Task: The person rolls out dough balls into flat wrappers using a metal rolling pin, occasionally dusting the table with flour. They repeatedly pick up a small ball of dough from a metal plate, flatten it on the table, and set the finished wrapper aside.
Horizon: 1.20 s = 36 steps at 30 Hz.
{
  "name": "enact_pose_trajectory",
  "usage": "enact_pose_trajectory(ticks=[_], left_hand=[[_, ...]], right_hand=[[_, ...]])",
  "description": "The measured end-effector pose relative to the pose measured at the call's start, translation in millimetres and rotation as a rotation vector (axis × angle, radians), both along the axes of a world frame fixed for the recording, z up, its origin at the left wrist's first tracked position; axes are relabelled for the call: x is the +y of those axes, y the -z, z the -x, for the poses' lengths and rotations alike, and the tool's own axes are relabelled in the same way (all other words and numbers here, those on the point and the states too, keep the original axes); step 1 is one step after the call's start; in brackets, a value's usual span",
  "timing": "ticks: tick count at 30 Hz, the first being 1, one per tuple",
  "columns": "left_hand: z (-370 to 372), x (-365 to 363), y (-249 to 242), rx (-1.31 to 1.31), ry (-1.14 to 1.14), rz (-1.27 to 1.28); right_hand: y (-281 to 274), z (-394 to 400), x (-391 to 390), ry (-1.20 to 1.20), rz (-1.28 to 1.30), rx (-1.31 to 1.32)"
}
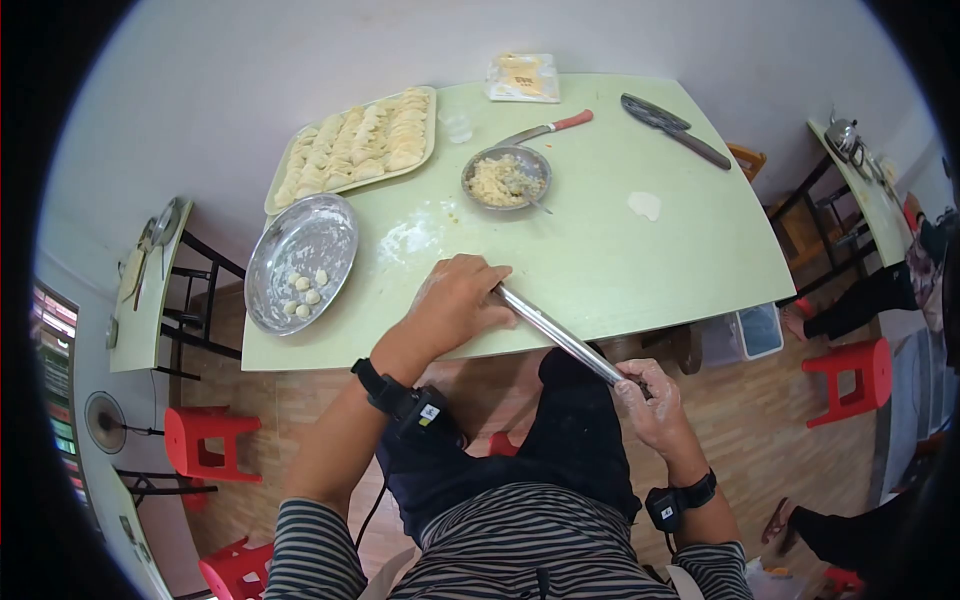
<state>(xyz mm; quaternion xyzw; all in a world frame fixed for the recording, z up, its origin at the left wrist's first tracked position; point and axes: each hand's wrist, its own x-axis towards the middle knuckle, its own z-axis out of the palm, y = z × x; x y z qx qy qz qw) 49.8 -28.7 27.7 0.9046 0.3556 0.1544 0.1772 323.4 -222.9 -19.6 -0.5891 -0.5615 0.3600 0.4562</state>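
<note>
A shiny metal rolling pin [560,335] slants across the table's near edge. My left hand [455,300] is closed at its upper end, over the tabletop. Its lower end is in my floury right hand [652,402], past the table edge. Left of my hands, a round metal basin [335,240] holds several small dough balls [303,290]. Ahead stands a metal bowl of filling [505,182] with a utensil in it. A flat dough wrapper [644,206] lies to the right, and loose flour [415,237] is spread beside the basin.
Rows of dumplings fill a tray [432,140] at the back left. A red-handled knife [545,128], a clear cup [457,126], a package [522,78] and a dark-bladed knife [680,130] lie farther back. Red stools [850,378] stand around; other people's legs show at right.
</note>
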Motion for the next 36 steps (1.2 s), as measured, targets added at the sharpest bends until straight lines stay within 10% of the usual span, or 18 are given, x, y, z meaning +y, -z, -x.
enact_pose_trajectory(ticks=[7, 36], left_hand=[[11, -30, 6, -0.072, -0.246, -0.208], [7, 11, -9, 0.351, 0.111, -0.155]], right_hand=[[1, -5, 2, 0.027, 0.019, 0.036], [-25, 4, 53, 0.125, -0.097, -0.637]])
